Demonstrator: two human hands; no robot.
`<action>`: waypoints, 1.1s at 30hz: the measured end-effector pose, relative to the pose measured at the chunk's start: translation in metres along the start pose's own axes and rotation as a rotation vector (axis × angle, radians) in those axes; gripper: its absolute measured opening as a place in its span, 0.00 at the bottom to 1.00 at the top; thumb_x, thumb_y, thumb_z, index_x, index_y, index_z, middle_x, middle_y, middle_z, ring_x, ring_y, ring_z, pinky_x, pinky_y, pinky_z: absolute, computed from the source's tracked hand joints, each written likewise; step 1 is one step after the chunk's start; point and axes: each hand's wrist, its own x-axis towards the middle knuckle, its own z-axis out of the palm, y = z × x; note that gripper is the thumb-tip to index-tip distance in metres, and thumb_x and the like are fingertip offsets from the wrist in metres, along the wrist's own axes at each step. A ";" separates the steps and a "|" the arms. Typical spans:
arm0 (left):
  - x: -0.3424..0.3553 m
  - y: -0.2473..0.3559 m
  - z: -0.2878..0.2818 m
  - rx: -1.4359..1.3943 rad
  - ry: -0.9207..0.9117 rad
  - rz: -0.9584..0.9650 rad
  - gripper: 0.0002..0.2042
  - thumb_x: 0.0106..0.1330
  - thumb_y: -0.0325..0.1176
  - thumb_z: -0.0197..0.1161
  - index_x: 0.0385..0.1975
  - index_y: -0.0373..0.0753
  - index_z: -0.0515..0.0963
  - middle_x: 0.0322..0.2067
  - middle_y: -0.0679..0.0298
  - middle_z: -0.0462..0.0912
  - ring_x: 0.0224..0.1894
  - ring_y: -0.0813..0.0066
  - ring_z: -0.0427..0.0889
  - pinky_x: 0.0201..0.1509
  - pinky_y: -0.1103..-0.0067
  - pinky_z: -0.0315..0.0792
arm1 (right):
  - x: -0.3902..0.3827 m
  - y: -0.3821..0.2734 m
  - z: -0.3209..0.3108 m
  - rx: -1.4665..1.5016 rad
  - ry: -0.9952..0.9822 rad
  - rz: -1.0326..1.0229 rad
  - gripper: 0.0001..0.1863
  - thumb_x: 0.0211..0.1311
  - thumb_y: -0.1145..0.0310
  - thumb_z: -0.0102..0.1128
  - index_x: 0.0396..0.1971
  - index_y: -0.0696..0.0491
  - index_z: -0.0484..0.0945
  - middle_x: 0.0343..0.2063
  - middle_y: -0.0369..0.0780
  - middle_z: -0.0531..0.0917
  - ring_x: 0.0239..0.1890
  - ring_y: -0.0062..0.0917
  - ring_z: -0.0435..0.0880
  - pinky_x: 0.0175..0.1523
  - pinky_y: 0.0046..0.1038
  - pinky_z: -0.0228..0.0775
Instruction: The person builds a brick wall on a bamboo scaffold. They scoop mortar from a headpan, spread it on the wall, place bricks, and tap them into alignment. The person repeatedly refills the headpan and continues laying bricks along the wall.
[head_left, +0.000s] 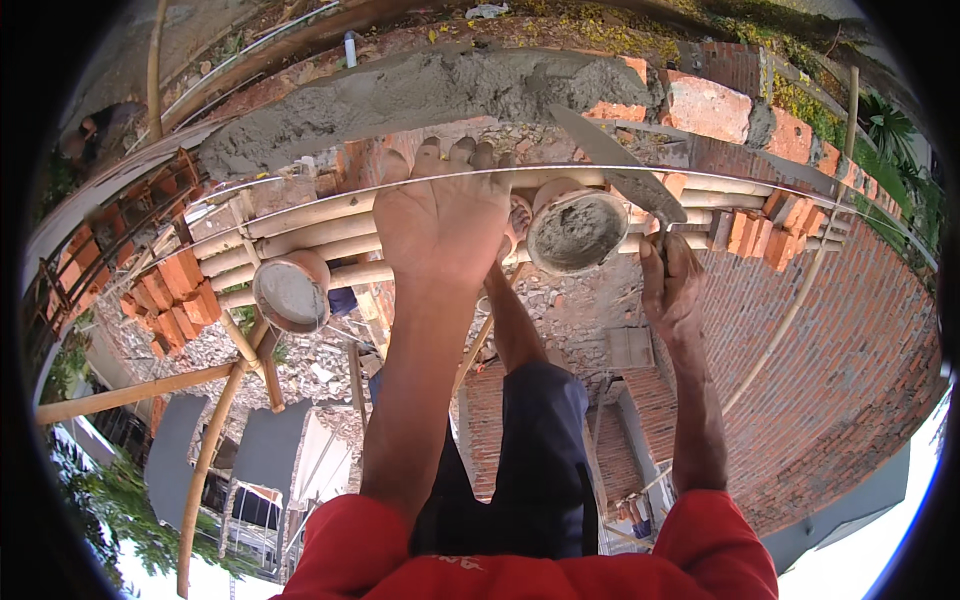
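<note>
My right hand grips the handle of a trowel, whose long metal blade points up and left to the mortar bed. Grey wet mortar lies in a thick band along the top of the brick wall. At its right end, mortar-smeared bricks sit in a row. My left hand is held out in front of the wall, palm up and fingers stretched, with nothing in it. A thin taut string crosses along the wall face near both hands. Below the trowel stands a bowl of mortar.
Bamboo poles form a scaffold platform under me, with my foot on it. A second mortar bowl stands left. Brick stacks lie at the left and right. Rubble and a brick wall show below.
</note>
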 end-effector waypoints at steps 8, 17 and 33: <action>-0.066 0.079 -0.132 0.077 -0.052 -0.210 0.28 0.82 0.52 0.46 0.73 0.43 0.63 0.76 0.50 0.61 0.80 0.51 0.55 0.83 0.49 0.47 | 0.061 0.047 0.173 0.119 0.320 -0.125 0.12 0.74 0.71 0.60 0.49 0.61 0.73 0.44 0.53 0.79 0.46 0.54 0.79 0.48 0.50 0.73; -0.147 0.107 -0.220 -0.055 0.015 -0.595 0.32 0.80 0.61 0.42 0.79 0.56 0.55 0.80 0.58 0.53 0.82 0.54 0.49 0.78 0.36 0.50 | 0.030 0.050 0.100 0.449 0.316 0.274 0.17 0.84 0.61 0.47 0.41 0.60 0.77 0.29 0.47 0.78 0.29 0.40 0.78 0.35 0.40 0.71; -0.116 0.104 -0.242 0.359 -0.069 -0.621 0.39 0.73 0.73 0.43 0.81 0.70 0.45 0.81 0.62 0.45 0.82 0.48 0.45 0.72 0.34 0.58 | 0.140 -0.110 -0.020 -0.688 0.239 -0.342 0.18 0.55 0.75 0.61 0.47 0.61 0.79 0.44 0.43 0.78 0.49 0.35 0.78 0.53 0.37 0.72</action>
